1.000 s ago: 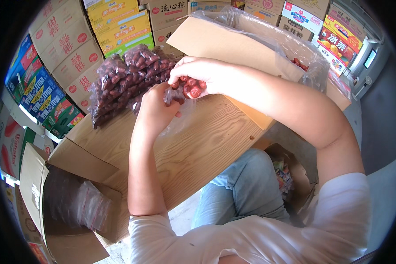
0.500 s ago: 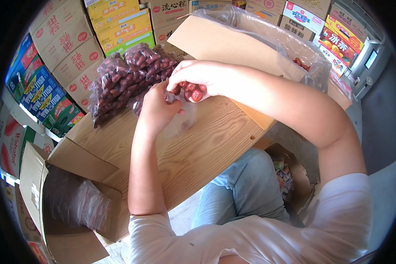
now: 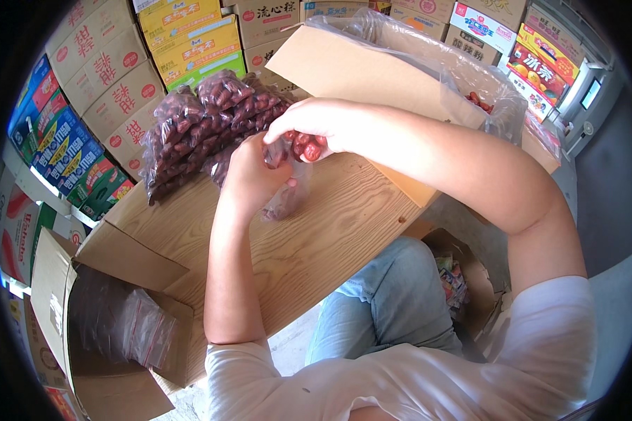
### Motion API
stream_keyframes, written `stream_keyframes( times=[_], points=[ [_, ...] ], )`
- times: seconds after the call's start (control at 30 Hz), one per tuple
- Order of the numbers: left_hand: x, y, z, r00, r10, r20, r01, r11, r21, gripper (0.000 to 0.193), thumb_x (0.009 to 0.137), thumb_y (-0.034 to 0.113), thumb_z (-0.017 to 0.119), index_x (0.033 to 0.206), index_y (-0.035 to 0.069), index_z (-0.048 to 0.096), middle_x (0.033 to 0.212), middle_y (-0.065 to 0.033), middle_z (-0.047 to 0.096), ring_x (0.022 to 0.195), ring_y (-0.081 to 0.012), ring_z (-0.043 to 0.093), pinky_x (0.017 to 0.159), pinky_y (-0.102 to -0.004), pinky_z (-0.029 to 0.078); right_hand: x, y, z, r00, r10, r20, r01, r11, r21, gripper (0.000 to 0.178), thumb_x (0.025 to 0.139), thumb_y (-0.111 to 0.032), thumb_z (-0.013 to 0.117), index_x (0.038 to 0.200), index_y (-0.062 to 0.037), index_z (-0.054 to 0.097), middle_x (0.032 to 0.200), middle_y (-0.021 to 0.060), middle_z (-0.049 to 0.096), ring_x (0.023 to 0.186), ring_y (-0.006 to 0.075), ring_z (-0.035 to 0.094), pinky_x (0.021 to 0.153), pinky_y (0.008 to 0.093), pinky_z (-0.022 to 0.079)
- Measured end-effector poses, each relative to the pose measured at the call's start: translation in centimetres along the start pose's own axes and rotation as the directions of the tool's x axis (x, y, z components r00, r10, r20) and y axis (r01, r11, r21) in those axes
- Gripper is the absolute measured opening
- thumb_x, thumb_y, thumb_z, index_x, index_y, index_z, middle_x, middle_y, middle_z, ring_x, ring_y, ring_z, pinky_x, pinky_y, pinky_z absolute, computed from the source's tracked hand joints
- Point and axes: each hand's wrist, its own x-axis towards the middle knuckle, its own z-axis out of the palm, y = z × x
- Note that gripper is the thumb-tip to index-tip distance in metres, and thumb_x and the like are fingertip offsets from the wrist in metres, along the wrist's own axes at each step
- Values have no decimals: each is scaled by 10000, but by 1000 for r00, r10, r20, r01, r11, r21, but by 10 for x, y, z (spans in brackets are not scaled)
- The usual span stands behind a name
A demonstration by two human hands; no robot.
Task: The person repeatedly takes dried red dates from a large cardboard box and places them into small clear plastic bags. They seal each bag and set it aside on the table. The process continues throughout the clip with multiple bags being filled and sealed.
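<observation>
My left hand (image 3: pixel 251 170) is closed on the upper part of a small clear plastic bag (image 3: pixel 288 200), which hangs just above the wooden table or rests on it; I cannot tell which. Reddish shapes show dimly in the bag's lower part. My right hand (image 3: pixel 317 119) curls over the bag's mouth, cupping several shiny red dates (image 3: pixel 307 148) against its palm. The fingertips of both hands meet at the bag's opening, and the left fingers are partly hidden. Right behind them lies a heap of filled bags of dark red dates (image 3: pixel 196 130).
A large carton (image 3: pixel 372 74) lined with clear plastic stands at the far right, with loose dates (image 3: pixel 479 102) inside. At the near left, an open carton (image 3: pixel 112 389) holds flat clear bags (image 3: pixel 147 326). Stacked boxes (image 3: pixel 105 67) line the back. Below the table's right side sits another carton (image 3: pixel 481 295).
Reddish shapes now show in the lower part of the bag, which looked pale and nearly empty before. Fewer dates show in my right hand. Both hands have barely moved.
</observation>
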Motion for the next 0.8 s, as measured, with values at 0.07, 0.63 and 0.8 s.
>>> stream_keyframes(
  times=[0.07,0.63,0.8],
  points=[
    [1,-2,-1,999,-51,15,51,998,35,362,733,-6,621,1081,-95,579,860,-160,674,652,-196,702,589,-284,531,-1,-3,4,998,-25,-62,28,999,44,123,792,-166,728,836,-86,644,771,21,606,614,83,544,522,231,443],
    [4,-3,3,999,18,31,-12,981,-191,396,728,-51,575,1121,-97,567,952,-111,659,688,-164,692,614,-259,519,9,23,34,896,-237,-376,377,853,361,205,894,-243,638,865,-66,538,828,34,543,710,129,513,569,325,452],
    [2,3,4,999,-6,46,14,985,-173,420,730,-56,564,1146,-106,544,964,-126,653,699,-168,694,611,-258,525,10,25,22,878,-267,-397,421,825,377,251,880,-282,630,974,-64,548,964,72,572,910,170,551,810,374,461]
  ],
)
